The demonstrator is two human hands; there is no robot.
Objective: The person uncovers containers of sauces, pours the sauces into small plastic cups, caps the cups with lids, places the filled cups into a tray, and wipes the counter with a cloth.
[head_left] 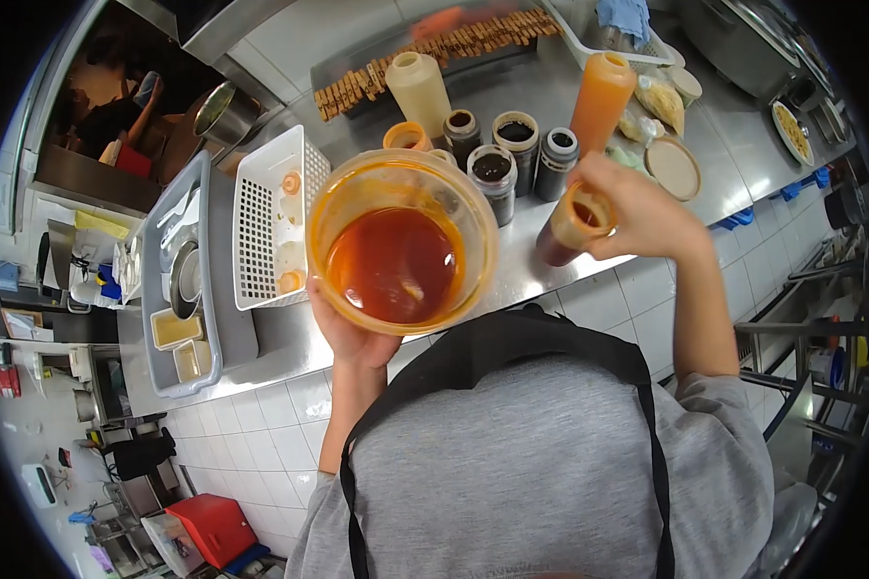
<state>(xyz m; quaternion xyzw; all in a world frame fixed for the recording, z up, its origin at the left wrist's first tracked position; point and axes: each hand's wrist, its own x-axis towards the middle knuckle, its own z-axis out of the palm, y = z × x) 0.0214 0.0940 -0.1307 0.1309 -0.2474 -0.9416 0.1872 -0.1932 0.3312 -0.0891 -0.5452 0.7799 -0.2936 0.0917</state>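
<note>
My left hand (350, 333) is wrapped around the lower side of a clear round plastic tub (483, 236), which is tilted so its mouth faces me. Glossy red-orange sauce (396, 265) pools inside, and streaks of it coat the walls. In my right hand (652, 207) is a small uncapped squeeze bottle (557, 244) with dark red sauce, gripped near its neck over the counter's front edge. Just beyond stand several open bottles of dark sauce (493, 169), a tall orange sauce bottle (602, 96) and a cream-coloured bottle (418, 89).
Left of the tub are a white perforated basket (261, 232) with bottle caps and a grey bin (206, 289) with dishes. A tray of skewers (357, 89) lies along the back wall. A round lid (673, 169) and bagged food (661, 101) sit to the right.
</note>
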